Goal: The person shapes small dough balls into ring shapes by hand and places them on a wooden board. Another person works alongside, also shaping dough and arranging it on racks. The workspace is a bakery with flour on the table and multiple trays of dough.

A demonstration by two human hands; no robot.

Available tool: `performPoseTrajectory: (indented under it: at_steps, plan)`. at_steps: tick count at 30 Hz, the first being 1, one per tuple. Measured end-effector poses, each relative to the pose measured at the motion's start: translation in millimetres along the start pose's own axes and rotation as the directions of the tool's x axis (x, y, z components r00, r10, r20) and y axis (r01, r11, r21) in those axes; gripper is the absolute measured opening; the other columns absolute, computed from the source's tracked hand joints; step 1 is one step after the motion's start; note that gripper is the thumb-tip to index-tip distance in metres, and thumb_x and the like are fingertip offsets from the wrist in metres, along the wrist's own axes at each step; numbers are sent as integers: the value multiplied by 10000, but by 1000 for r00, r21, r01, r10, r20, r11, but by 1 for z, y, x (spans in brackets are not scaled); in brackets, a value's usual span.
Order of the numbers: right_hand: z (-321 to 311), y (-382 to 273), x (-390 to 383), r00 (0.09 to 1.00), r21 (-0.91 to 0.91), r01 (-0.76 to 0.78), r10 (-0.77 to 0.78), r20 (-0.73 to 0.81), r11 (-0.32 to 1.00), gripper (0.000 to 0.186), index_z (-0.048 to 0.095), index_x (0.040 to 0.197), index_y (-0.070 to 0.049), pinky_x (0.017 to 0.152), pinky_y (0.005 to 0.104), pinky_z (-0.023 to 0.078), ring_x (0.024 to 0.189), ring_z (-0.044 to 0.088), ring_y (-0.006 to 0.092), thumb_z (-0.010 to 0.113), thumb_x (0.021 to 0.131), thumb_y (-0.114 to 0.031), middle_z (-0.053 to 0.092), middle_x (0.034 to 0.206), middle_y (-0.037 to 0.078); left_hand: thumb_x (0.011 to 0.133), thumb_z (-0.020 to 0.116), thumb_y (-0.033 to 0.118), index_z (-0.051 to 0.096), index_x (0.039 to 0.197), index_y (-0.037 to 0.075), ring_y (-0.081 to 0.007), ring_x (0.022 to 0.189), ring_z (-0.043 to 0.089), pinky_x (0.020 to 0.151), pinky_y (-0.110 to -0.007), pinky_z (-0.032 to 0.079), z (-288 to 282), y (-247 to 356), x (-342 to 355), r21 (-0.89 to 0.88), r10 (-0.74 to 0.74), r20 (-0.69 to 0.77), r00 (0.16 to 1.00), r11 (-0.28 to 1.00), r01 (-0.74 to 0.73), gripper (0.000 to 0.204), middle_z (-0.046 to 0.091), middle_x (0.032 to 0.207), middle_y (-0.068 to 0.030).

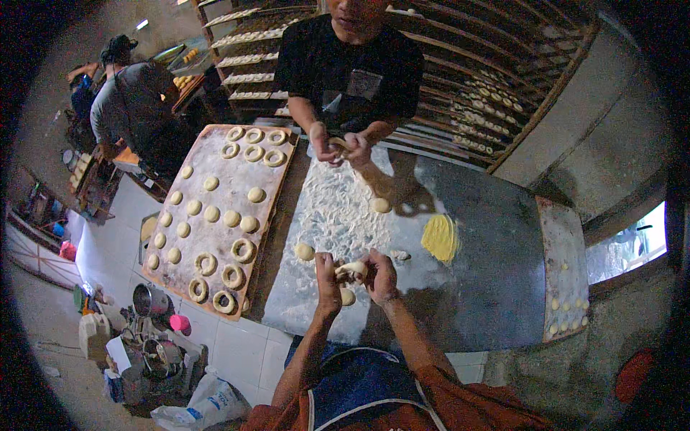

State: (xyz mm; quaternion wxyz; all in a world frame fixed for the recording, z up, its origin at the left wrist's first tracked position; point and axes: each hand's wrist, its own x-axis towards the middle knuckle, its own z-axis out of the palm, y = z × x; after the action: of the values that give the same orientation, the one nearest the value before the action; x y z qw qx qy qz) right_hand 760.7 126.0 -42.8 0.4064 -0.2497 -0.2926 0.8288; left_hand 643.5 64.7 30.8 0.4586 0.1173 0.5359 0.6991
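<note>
Between my two hands is a piece of pale dough [352,269], held above the floured metal table. My left hand [328,280] grips its left side, and my right hand [381,276] has its right side in closed fingers. Just left of my left hand lies a dough ball [305,251]; another dough ball [347,297] sits below, between my wrists. Ahead of them spreads a layer of loose flour [341,205]. A yellow smear of soft fat or paste [440,238] lies on the table to the right.
Across the table a co-worker in black [350,79] handles a dough ring. At left, a floured board [237,169] bears dough rings and balls. A second board [564,258] stands at the far right. Racks of trays [481,43] line the back; pots [151,300] sit at lower left.
</note>
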Motion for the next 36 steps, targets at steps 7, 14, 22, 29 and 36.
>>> performPoseTrajectory:
  at_steps: [7,14,22,29,36]
  plan:
    - [22,23,0,969,-917,183,-222,108,355,411,605,1019,33,717,347,510,785,630,192,468,953,-348,661,824,125,960,402,355,460,811,32,-223,623,508,567,-417,426,-27,-36,18,-2,99,6,995,995,-99,361,437,686,-82]
    - [98,24,-3,952,-861,227,-291,97,456,416,557,774,7,623,356,518,642,624,171,536,921,-381,648,715,65,901,479,222,459,783,18,-329,609,551,523,-429,431,-66,-18,38,-93,194,50,980,978,-189,236,481,668,-158]
    - [139,45,23,998,-945,-27,68,-5,327,504,563,828,-20,594,332,449,681,538,164,398,967,-475,587,837,94,939,461,316,486,796,84,-168,601,513,523,-323,424,-115,7,55,193,390,49,920,900,-392,274,492,691,6]
    - [94,116,66,925,-823,359,-52,376,441,383,567,1147,5,690,409,472,830,584,251,470,959,-314,611,1053,158,975,376,315,459,768,75,-137,631,477,552,-321,416,-155,44,67,347,440,104,892,825,-447,328,432,646,-3]
    - [182,119,68,862,-868,496,-130,490,23,321,610,947,13,601,457,429,644,550,354,470,946,-275,597,718,191,876,505,180,425,760,20,-133,631,475,531,-315,382,-195,43,97,497,531,112,840,702,-510,213,444,658,-39]
